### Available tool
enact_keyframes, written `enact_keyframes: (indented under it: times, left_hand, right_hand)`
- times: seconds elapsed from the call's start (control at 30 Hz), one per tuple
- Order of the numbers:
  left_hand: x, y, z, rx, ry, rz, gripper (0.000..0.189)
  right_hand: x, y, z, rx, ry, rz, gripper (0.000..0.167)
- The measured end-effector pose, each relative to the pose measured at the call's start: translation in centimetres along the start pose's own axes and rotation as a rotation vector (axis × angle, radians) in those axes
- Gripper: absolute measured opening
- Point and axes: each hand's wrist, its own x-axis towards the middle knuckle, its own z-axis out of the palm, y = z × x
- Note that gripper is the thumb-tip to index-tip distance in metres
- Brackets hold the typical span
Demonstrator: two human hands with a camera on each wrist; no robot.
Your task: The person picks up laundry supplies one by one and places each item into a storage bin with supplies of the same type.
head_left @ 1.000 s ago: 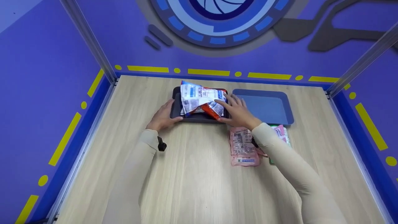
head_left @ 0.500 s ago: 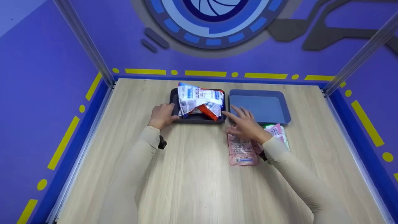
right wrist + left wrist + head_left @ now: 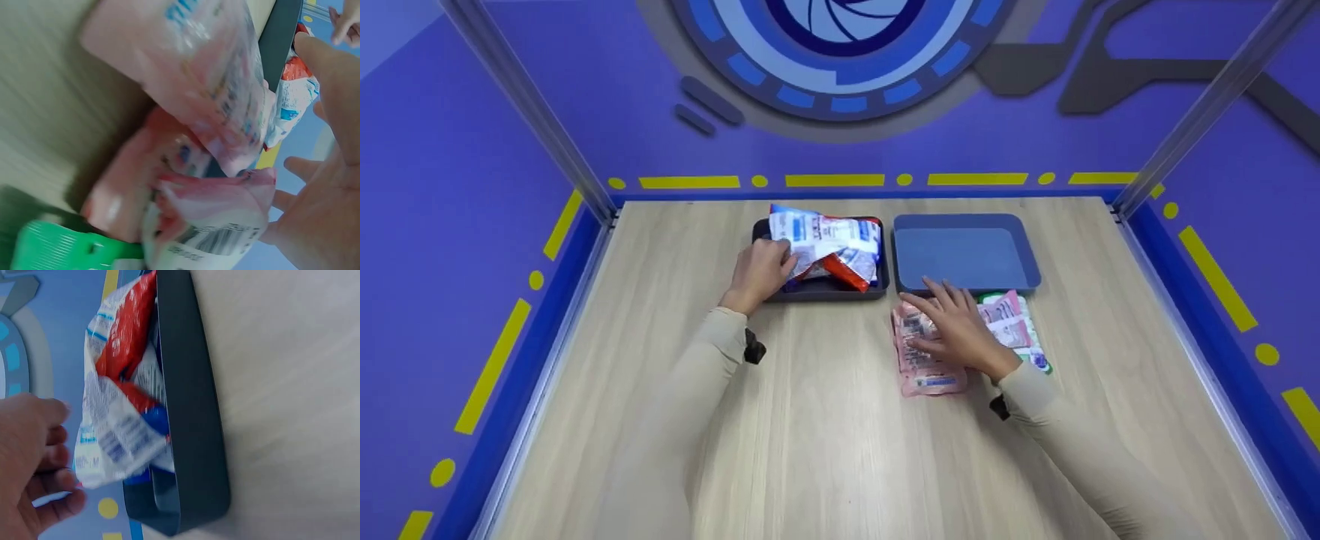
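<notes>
A dark grey tray [image 3: 840, 295] stands at the back, with white, red and blue plastic snack bags [image 3: 810, 229] heaped above its rim. My left hand [image 3: 757, 276] is over the tray's left end, beside the top bag. Its fingers are loosely bent, and in the left wrist view no bag is gripped. With fingers spread, my right hand [image 3: 960, 330] hovers over a pink printed packet [image 3: 922, 379]; whether the fingertips touch it cannot be told. To that hand's right lies a pink-and-white packet [image 3: 1011, 319] on a green-edged item [image 3: 1041, 360], bright green in the right wrist view.
A blue-grey tray [image 3: 967, 255] stands right of the dark one, behind the pink packets. Purple-blue panels [image 3: 547, 75] with metal posts bound the wooden table [image 3: 810, 450] at the back and both sides.
My right hand has left the dark tray's right side and come right and nearer, over the pink packet. My left hand has risen from the tray's left side to above its left end.
</notes>
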Motion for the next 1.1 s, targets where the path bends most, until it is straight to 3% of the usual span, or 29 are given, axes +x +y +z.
enact_keyframes:
  times: [0.1, 0.3, 0.5, 0.83, 1.1]
  left_hand:
    - [0.4, 0.9, 0.6, -0.043, 0.035, 0.054, 0.035]
    - [0.9, 3.0, 1.7, -0.129, 0.027, 0.12, 0.026]
    - [1.7, 5.4, 3.2, -0.177, 0.06, 0.23, 0.028]
    - [3.2, 9.0, 4.8, -0.14, 0.037, 0.299, 0.025]
    - [4.0, 10.8, 6.6, -0.075, 0.023, 0.348, 0.02]
  right_hand:
    - [-0.7, 0.0, 0.6, -0.029, 0.021, 0.006, 0.078]
    - [-1.6, 0.0, 1.2, -0.065, 0.057, 0.001, 0.079]
    - [-2.1, -0.3, 1.5, -0.095, 0.077, 0.006, 0.08]
    - [-2.9, -0.8, 2.4, -0.158, 0.136, 0.018, 0.077]
    - [-3.8, -0.9, 3.1, -0.182, 0.182, 0.043, 0.079]
